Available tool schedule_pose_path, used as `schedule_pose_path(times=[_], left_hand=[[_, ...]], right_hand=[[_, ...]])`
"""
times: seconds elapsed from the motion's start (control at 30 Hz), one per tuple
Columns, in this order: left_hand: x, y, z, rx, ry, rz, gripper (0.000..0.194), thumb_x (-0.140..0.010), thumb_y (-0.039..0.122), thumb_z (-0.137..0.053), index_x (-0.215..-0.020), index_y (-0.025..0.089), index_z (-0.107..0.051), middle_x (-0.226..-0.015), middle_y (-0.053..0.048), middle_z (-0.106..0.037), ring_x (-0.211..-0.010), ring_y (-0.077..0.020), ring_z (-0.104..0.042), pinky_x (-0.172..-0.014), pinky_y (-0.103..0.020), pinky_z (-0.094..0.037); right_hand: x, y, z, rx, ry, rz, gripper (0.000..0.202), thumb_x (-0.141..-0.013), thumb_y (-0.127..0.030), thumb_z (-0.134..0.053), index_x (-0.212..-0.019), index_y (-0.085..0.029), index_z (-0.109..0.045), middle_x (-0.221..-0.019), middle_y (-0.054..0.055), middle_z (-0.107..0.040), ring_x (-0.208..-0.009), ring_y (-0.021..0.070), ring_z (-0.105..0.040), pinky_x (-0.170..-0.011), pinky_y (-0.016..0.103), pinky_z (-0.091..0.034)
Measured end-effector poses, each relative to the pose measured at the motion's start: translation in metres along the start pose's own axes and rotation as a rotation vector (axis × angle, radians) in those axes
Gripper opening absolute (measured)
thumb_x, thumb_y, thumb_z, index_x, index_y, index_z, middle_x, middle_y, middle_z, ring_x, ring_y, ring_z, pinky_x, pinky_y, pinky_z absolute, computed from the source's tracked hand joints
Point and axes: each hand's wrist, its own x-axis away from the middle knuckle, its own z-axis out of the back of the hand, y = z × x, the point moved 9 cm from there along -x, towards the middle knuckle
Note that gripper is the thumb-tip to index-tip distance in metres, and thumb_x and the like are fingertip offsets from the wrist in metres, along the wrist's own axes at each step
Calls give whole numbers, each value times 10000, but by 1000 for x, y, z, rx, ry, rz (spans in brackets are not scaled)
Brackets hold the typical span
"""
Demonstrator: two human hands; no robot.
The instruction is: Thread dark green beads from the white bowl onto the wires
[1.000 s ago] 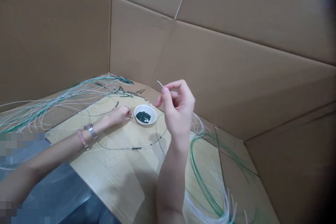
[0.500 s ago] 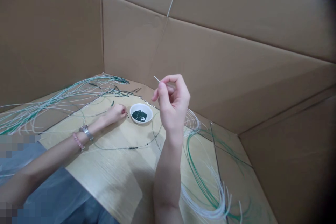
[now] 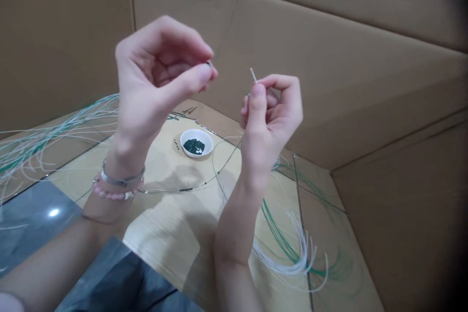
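Left hand (image 3: 146, 70): pinching what looks like a tiny dark bead (image 3: 208, 63); a loose pinch could drop it.
Right hand (image 3: 272, 112): pinching a thin white cord (image 3: 253, 75); the short tip could bend if pushed off-centre.
Round white bowl (image 3: 196, 133): on the surface (image 3: 166, 163), beside loose beads (image 3: 177, 145).

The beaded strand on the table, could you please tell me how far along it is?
A row of dark beads already sits on the strand, with two more spaced apart. The left hand seems to pinch a bead; the right hand holds a white strand tip. The pile in the bowl and loose beads beside it seem left to thread.
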Motion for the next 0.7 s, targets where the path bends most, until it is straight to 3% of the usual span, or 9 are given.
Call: schedule_pose_path(times=[0.1, 0.2, 0.3, 0.37, 0.5, 0.6, 0.7], left_hand=[[7, 2, -5, 26, 22, -53, 104, -690, 201, -790, -747, 206, -703, -659, 51, -646, -587, -55, -611, -534, -161, -473], [6, -3, -3, 39, -40, -121, 148, -694, 241, -789, -769, 160, -690, -661, 68, -651, -577, -41, -612, -513, -141, -460], [1, -7, -5, -79, -130, -163, 202, -726, 324, -750, -797, 158, -660, -706, 109, -649, -612, -26, -620, -533, -125, -459], [-1, -7, -5, -161, -122, -179, 156, -759, 302, -712, -789, 162, -648, -727, 110, -640, -641, -25, -627, -567, -130, -464], [-2, -24, -11, -119, -155, -65, 45, -754, 107, -685, -762, 139, -654, -746, 60, -635, -688, -51, -639, -608, -145, -477], [-2, -52, -18, 164, -236, 137, 82, -733, 90, -707, -772, 155, -676, -729, 37, -649, -635, -44, -605, -575, -138, -486], [-1, -80, -18, 402, -213, 379, 86, -706, 128, -744, -758, 180, -700, -696, 38, -665, -616, -42, -603, -567, -117, -497]], right_hand=[[0, -6, 1, 111, -7, 52, 106, -925, -146, -439, -850, -218, -417, -656, -55, -438, -537, 50, -497, -501, 165, -431], [0, -8, -2, 272, -34, 73, 62, -956, -200, -386, -902, -204, -416, -729, -16, -502, -604, 60, -563, -514, 169, -450], [2, -15, -8, 396, -66, 139, 124, -976, -247, -327, -954, -193, -437, -792, 25, -545, -684, 77, -603, -539, 179, -465], [2, -15, -8, 415, -56, 129, 141, -976, -247, -325, -954, -190, -452, -809, 33, -554, -718, 88, -613, -550, 184, -470], [0, -7, -5, 348, -4, 33, 85, -945, -201, -415, -883, -183, -471, -818, 32, -557, -753, 100, -618, -552, 187, -474], [-1, -7, -5, 274, 27, 55, 56, -905, -143, -486, -859, -175, -487, -795, 19, -550, -706, 87, -594, -557, 196, -484], [1, -15, 0, 257, 99, 135, 75, -862, -111, -554, -848, -176, -519, -759, 4, -550, -643, 77, -561, -533, 200, -469]])
